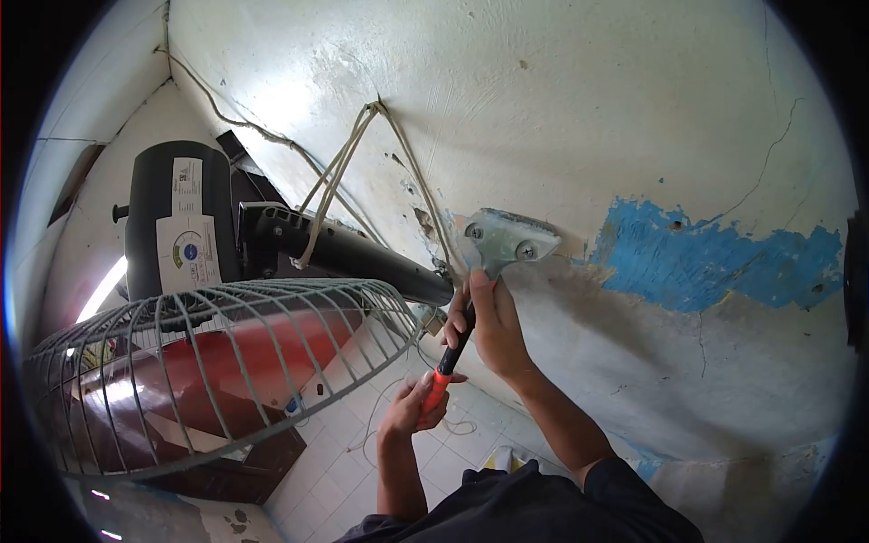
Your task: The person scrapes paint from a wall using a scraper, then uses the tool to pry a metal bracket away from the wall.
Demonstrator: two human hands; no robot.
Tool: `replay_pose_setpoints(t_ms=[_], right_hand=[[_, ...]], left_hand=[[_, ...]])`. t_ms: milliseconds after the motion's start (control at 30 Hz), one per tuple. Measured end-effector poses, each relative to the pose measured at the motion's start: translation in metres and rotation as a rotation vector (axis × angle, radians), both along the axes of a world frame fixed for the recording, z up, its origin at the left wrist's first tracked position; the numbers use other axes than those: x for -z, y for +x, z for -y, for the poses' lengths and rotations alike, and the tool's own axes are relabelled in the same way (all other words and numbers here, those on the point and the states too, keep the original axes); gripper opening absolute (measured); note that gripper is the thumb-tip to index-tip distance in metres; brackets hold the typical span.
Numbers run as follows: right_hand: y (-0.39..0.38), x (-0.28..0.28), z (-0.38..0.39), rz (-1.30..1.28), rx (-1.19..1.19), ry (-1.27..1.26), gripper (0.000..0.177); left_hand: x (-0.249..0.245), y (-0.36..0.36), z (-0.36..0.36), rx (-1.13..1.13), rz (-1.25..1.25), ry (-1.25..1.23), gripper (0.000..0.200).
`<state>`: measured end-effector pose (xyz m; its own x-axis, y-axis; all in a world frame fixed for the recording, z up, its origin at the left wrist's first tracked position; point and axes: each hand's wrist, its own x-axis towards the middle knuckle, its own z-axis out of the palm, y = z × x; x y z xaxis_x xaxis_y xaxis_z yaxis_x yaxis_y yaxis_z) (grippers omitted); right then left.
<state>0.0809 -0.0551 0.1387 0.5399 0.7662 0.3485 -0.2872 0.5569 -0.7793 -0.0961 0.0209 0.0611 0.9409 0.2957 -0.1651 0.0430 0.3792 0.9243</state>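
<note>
A long-handled scraper [507, 240] has its wide metal head, with two screws, against the pale wall. My left hand [415, 405] is closed round the red lower part of its handle. Higher up, my right hand [489, 324] grips the black shaft just below the head. To the right of the scraper head, a patch of blue [715, 258] shows on the wall where the pale coat is gone.
A wall fan with a wire cage [226, 380] and a black motor housing [186, 217] fills the left side, close to my left hand. Its black arm [353, 258] reaches the wall beside the scraper. Cord [339, 163] hangs round that arm. Floor tiles [335, 471] lie below.
</note>
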Motion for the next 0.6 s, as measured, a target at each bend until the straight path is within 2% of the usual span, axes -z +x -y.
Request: replay_pose_setpoints(t_ms=[100, 167, 233, 333, 400, 467, 533, 600], right_hand=[[-0.008, 0.038, -0.01, -0.065, -0.04, -0.049, 0.036], [-0.012, 0.073, -0.013, -0.064, -0.066, -0.113, 0.034], [-0.009, 0.065, -0.012, -0.072, -0.052, -0.093, 0.034], [-0.002, 0.022, 0.001, -0.01, -0.037, -0.056, 0.034], [0.0, 0.004, 0.003, -0.005, -0.038, -0.044, 0.034], [-0.001, 0.014, 0.001, -0.011, -0.049, -0.063, 0.035], [-0.003, 0.039, -0.004, -0.015, -0.068, -0.096, 0.035], [-0.009, 0.063, -0.009, -0.035, -0.09, -0.137, 0.035]], left_hand=[[0.027, -0.012, 0.002, -0.043, -0.043, -0.026, 0.06], [0.049, -0.024, 0.009, -0.074, -0.111, -0.144, 0.06], [0.046, -0.02, 0.012, -0.064, -0.114, -0.172, 0.06], [0.02, -0.002, -0.003, 0.042, 0.006, -0.021, 0.059], [0.01, -0.002, -0.005, -0.011, -0.007, 0.001, 0.06], [0.008, 0.0, 0.003, -0.012, -0.002, 0.019, 0.062], [0.032, -0.01, 0.011, -0.048, -0.078, -0.107, 0.061], [0.042, -0.017, 0.016, -0.078, -0.139, -0.13, 0.062]])
